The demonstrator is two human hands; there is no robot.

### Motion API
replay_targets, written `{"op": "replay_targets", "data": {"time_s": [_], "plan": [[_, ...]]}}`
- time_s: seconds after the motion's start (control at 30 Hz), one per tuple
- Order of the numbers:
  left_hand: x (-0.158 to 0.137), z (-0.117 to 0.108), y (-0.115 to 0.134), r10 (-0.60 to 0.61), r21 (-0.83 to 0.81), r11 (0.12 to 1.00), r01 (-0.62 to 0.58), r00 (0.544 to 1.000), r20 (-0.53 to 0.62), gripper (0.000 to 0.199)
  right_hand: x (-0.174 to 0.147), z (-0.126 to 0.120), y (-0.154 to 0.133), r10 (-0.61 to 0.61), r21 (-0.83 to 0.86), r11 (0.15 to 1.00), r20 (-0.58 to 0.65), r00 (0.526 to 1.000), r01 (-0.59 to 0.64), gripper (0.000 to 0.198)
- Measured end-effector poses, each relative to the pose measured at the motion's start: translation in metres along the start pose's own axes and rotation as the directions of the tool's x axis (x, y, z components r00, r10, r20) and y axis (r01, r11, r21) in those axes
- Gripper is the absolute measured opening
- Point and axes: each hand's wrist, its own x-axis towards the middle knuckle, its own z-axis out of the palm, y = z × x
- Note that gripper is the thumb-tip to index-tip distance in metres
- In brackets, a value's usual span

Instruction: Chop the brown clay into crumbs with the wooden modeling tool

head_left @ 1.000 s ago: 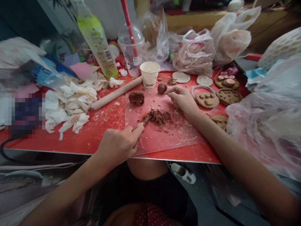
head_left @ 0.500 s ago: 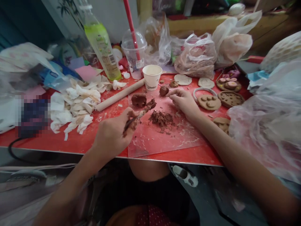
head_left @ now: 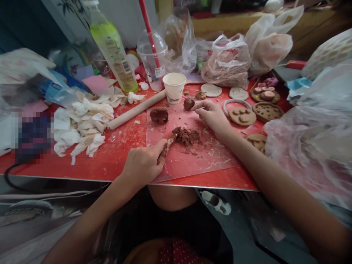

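My left hand (head_left: 145,161) is closed round a clay-smeared stick (head_left: 171,141), whose tip touches a heap of crumbled brown clay (head_left: 188,136). Farther back, my right hand (head_left: 210,115) pinches at the right edge of a small ball of brown clay (head_left: 188,103); whether a thin stick lies between fingertips and ball is too small to tell. A larger lump of brown clay (head_left: 159,115) sits left of the ball. Heap, ball and lump rest on a clear plastic sheet (head_left: 198,167) with smears on it.
A paper cup (head_left: 174,88) stands behind the clay, beside a cardboard tube (head_left: 137,110). Crumpled tissues (head_left: 90,121) lie left. Paw-shaped clay discs (head_left: 242,115) and a plastic bag (head_left: 310,135) occupy the right. A green bottle (head_left: 114,55) and a lidded cup (head_left: 152,58) stand behind.
The stick in my left hand has dipped from above the sheet to the crumbled clay. My right hand keeps its pinch at the ball. The whole view has shifted slightly.
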Motion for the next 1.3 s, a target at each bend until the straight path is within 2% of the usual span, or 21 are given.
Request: {"op": "replay_targets", "data": {"time_s": [0.2,0.4,0.47,0.57,0.63,0.7,0.77,0.83,0.97,1.13,1.2,1.3], "plan": [[-0.003,-0.006,0.004,0.057,0.154,0.986,-0.062,0.998,0.037,0.031,0.000,0.000,-0.001,0.009,-0.001,1.000,-0.002,1.000,-0.009,0.015],[-0.005,-0.015,0.008,0.172,0.300,0.932,-0.206,0.976,0.135,0.045,0.000,0.001,0.001,0.006,-0.008,1.000,-0.021,1.000,-0.006,0.013],[-0.010,-0.018,0.005,0.213,0.321,0.915,-0.246,0.968,0.134,0.044,0.001,0.001,0.001,-0.004,-0.003,1.000,-0.017,1.000,0.003,0.013],[-0.024,-0.023,-0.009,0.309,0.221,0.925,-0.310,0.950,0.040,0.039,0.001,0.001,0.002,-0.011,0.005,1.000,-0.005,1.000,0.011,0.013],[-0.033,-0.024,-0.019,0.379,0.019,0.925,-0.379,0.925,-0.033,0.030,0.002,0.001,0.003,-0.015,-0.001,1.000,-0.003,1.000,0.015,0.013],[-0.036,-0.022,-0.026,0.323,-0.068,0.942,-0.330,0.942,-0.091,0.026,0.002,0.001,0.004,-0.015,-0.011,1.000,0.000,1.000,0.015,0.013],[-0.033,-0.016,-0.026,0.207,-0.086,0.971,-0.222,0.966,-0.158,0.025,0.003,0.001,0.004,-0.017,-0.013,1.000,0.006,1.000,0.017,0.014],[-0.024,-0.009,-0.021,0.117,-0.133,0.981,-0.142,0.977,-0.176,0.026,0.003,0.001,0.004,-0.025,-0.004,1.000,0.008,1.000,0.025,0.013],[-0.007,0.001,-0.008,0.082,-0.186,0.977,-0.103,0.990,-0.113,0.032,0.002,0.001,0.004,-0.029,-0.010,1.000,0.003,1.000,0.029,0.011],[0.000,0.001,-0.002,0.024,-0.307,0.951,-0.025,1.000,-0.005,0.026,0.001,0.001,0.002,-0.014,-0.017,1.000,0.000,1.000,0.014,0.013],[0.000,0.000,0.000,-0.026,-0.284,0.958,0.036,0.999,0.039,0.026,0.001,0.001,0.002,-0.012,-0.011,1.000,-0.005,1.000,0.012,0.013],[-0.002,0.001,0.003,-0.047,-0.213,0.976,0.050,0.999,0.021,0.027,0.002,0.000,0.003,-0.020,-0.004,1.000,-0.005,1.000,0.020,0.013]]}}
